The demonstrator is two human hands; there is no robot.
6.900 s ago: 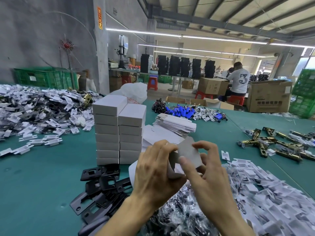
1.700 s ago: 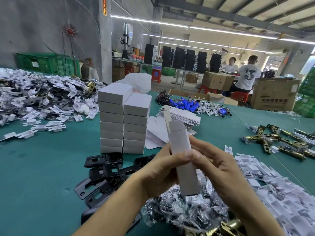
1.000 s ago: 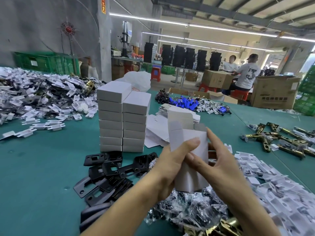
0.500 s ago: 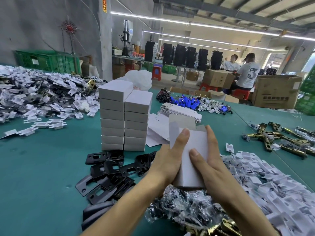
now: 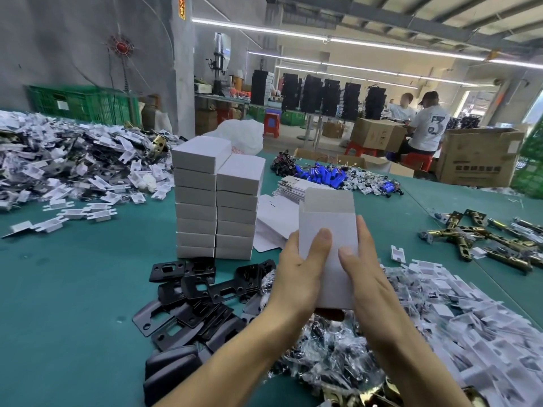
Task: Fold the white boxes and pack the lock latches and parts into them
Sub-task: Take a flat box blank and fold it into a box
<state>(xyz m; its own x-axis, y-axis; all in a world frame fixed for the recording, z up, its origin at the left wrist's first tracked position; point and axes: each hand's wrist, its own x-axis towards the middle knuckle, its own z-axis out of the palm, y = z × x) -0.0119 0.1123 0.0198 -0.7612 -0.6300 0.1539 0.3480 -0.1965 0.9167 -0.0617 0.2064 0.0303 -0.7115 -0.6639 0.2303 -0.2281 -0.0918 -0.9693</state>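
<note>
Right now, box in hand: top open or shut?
Open. The white box is held upright by left hand and right hand, its top flap standing up untucked. Contents: cannot tell.

The green table (image 5: pixel 73 289) is carrying two stacks of closed white boxes (image 5: pixel 195 195) at its centre; black plates (image 5: pixel 199 289) are lying heaped at seven o'clock; flat box blanks (image 5: pixel 293 185) are sitting at one o'clock. Brass latches (image 5: pixel 467 248) are lying at three o'clock; white card pieces (image 5: pixel 73 165) are sprawling at ten o'clock; bagged parts (image 5: pixel 332 353) are piling up at five o'clock.
</note>
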